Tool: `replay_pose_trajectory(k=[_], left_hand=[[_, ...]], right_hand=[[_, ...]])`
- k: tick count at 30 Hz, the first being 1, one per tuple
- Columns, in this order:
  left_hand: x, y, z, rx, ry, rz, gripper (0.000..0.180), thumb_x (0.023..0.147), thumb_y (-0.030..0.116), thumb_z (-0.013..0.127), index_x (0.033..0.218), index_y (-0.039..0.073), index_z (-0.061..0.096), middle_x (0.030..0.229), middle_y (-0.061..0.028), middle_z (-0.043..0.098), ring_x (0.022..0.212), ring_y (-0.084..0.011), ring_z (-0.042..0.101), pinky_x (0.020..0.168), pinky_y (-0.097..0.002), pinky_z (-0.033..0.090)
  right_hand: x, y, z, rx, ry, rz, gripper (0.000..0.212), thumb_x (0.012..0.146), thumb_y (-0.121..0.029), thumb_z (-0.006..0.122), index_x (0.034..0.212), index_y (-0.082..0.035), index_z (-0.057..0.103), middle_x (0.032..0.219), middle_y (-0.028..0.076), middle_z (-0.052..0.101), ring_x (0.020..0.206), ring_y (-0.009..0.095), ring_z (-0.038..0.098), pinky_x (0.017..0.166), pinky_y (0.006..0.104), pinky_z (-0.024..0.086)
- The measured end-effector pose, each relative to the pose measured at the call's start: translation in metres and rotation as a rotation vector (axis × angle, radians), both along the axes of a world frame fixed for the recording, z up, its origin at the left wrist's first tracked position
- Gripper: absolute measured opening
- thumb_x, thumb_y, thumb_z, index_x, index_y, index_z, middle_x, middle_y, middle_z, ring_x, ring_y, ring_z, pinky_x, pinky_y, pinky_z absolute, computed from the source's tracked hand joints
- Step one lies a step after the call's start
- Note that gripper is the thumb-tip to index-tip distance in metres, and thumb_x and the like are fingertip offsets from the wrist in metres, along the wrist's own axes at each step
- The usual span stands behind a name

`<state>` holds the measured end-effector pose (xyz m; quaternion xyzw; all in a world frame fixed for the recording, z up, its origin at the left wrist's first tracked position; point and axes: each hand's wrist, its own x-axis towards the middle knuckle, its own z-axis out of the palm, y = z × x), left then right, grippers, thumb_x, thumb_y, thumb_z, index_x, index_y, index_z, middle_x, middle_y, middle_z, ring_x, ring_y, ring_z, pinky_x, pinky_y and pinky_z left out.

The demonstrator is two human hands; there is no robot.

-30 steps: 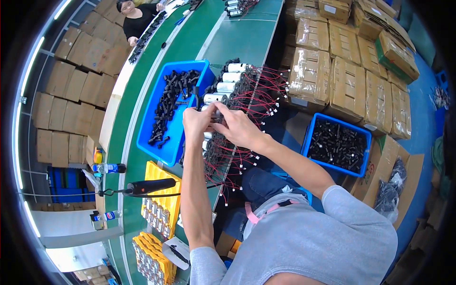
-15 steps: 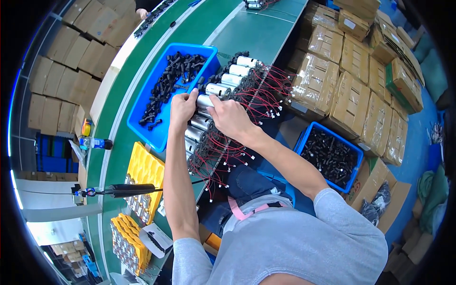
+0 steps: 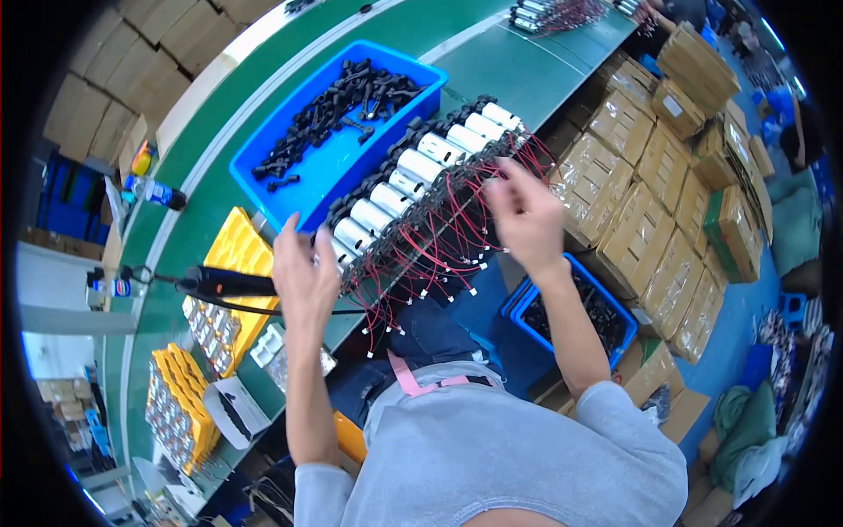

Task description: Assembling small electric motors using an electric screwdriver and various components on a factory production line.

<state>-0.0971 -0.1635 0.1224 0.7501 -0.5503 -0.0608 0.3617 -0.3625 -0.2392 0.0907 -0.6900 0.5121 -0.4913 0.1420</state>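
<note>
A row of several silver cylindrical motors [image 3: 392, 199] lies along the near edge of the green workbench. Black fittings sit at their far ends, and red wires [image 3: 430, 255] with small white plugs hang from their near ends over the edge. My left hand [image 3: 305, 274] is at the left end of the row, fingers apart, with nothing visible in it. Over the wires near the right end hovers my right hand [image 3: 529, 220], slightly blurred; its fingers look apart and no held thing shows. Behind the row stands a blue bin [image 3: 303, 195] with loose black plastic parts.
Yellow trays [image 3: 255, 255] with metal parts stand left, near a black cylindrical thing [image 3: 224, 283] on a cable and a bottle [image 3: 158, 191]. Right of the bench are stacked cartons [image 3: 637, 206] and another blue bin [image 3: 625, 338] of black parts. More motors [image 3: 536, 18] lie farther along.
My hands have come off the motors and spread apart, the left toward the row's left end, the right toward its right end. The view has shifted, and the motors now show in an even row.
</note>
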Motion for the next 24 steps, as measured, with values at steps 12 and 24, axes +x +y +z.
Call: replay_pose_trajectory(k=[12,24], left_hand=[[0.075,0.033,-0.075,0.744,0.148,-0.145,0.088,0.070,0.019,0.071,0.137,-0.012,0.024,0.119,-0.0340,0.050,0.110,-0.0369,0.055,0.093,-0.0399,0.043],[0.073,0.012,-0.090,0.707,0.574,-0.119,0.084,0.053,0.004,0.083,0.121,-0.008,0.034,0.107,-0.0185,0.056,0.097,-0.0258,0.057,0.087,-0.0351,0.047]], right_hand=[[-0.007,-0.053,-0.112,0.150,0.022,-0.085,0.069,0.091,-0.032,0.056,0.141,0.006,0.025,0.125,0.025,0.054,0.116,0.037,0.053,0.098,0.0378,0.040],[0.018,-0.054,-0.123,0.229,-0.213,0.012,0.083,0.086,-0.017,0.065,0.144,0.002,0.009,0.098,0.022,0.064,0.089,0.036,0.065,0.078,0.0371,0.050]])
